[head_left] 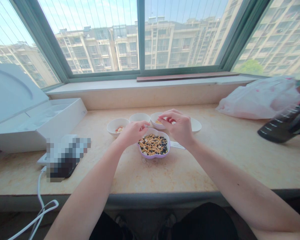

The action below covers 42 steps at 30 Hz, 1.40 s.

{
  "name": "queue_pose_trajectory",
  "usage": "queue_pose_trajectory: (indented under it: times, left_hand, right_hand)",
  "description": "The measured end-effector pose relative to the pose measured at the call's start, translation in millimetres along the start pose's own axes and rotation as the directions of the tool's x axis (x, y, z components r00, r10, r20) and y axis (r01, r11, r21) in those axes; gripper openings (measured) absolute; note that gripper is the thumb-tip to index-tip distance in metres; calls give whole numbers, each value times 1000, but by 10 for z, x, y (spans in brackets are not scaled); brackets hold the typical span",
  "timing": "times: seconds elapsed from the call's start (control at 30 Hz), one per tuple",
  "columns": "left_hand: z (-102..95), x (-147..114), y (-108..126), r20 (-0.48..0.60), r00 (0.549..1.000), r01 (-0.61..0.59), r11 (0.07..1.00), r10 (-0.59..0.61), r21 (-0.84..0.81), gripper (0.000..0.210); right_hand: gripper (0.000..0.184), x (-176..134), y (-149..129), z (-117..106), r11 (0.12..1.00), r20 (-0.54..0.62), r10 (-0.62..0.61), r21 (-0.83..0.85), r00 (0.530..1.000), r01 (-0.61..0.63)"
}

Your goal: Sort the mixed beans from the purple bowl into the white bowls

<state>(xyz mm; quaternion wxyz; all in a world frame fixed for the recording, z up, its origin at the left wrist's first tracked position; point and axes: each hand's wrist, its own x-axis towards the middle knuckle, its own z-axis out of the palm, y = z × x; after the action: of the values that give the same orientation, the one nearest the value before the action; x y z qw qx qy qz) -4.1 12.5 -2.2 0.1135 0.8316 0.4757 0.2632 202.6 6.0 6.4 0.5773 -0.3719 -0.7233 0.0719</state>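
A purple-rimmed, scalloped bowl (154, 156) holds mixed beans (153, 144), mainly yellow and black with a few pale ones. My left hand (134, 132) is over its back left edge, fingers curled together; anything between the fingertips is too small to make out. Above a small white bowl (153, 117) with some yellow beans in it, my right hand (177, 126) is pinched, its fingertips hiding what they may hold. Another white bowl (110, 126), left of my left hand, contains red and pale pieces. Between these two stands a white bowl (140, 115) whose contents are hidden.
A further white dish (197, 125) is partly behind my right hand, near a white paper strip (177, 145). On the left are an open white box (62, 116), a blurred-out dark device (67, 163) and a white cable (40, 196). A plastic bag (257, 98) and black bottle (282, 123) lie right.
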Motion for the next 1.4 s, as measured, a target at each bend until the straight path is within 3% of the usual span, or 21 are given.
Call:
queue_pose_trajectory:
  times: [0.57,1.0,1.2,1.4]
  left_hand:
    - [3,-1,1,-16,1000,-19,1000,19,-19,27]
    - [-20,-10,22,10,1000,-3,1000,3,1,28]
    - [-42,-30,78,27,999,23,999,-24,30,26]
    - [-18,-33,69,82,997,-5,1000,3,22,24]
  right_hand:
    - [15,-11,22,5,990,43,131,40,990,-133]
    - [11,23,29,-27,998,-2,20,-59,1000,-21]
    - [13,84,222,-56,992,47,78,-105,996,-73]
    - [22,122,527,-102,942,169,161,-321,972,-100]
